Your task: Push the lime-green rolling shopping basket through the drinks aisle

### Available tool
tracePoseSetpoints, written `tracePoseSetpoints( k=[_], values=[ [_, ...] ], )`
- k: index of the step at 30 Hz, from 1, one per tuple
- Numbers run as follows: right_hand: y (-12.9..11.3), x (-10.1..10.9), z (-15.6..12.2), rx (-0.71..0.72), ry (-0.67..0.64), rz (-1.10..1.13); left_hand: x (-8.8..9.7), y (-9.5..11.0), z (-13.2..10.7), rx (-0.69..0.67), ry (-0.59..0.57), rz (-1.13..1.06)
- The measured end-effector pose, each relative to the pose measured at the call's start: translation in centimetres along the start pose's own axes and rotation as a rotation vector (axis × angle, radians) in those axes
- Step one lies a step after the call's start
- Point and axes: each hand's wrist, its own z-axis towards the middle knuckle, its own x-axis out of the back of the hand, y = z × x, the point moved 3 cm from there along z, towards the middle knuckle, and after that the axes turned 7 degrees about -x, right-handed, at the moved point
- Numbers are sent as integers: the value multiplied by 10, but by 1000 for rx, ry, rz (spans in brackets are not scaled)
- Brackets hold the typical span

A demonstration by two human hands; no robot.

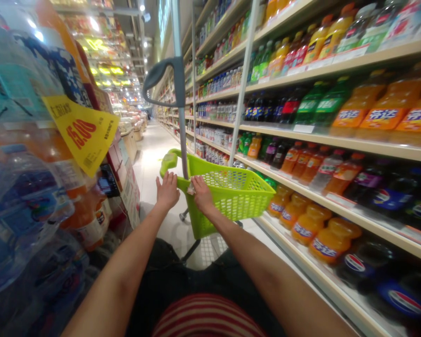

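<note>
A lime-green shopping basket [238,196] on a wheeled frame stands in a shop aisle just ahead of me. My left hand [167,191] rests on its near rim, fingers curled over the edge. My right hand [200,193] grips the same rim beside the grey upright pole [180,89], and a small pale object shows at its fingers. The basket looks empty inside. A grey handle [159,77] curves off the pole above.
Shelves of soft-drink bottles [337,154] run along my right, close to the basket. On my left stand stacked packs of bottled drinks [28,196] with a yellow price sign [82,133]. The tiled aisle floor [154,154] stretches ahead between them.
</note>
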Motion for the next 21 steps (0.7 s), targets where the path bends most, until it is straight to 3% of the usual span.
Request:
tracePoseSetpoints(
  k=[5,11,21],
  values=[
    [6,-17,-9,-11,12,23,4,3,-9,22,38,5],
    [5,-19,-6,21,-28,-6,12,3,-15,69,66,9],
    [13,-18,5,22,-44,-32,19,12,-19,94,17,-5]
  ],
)
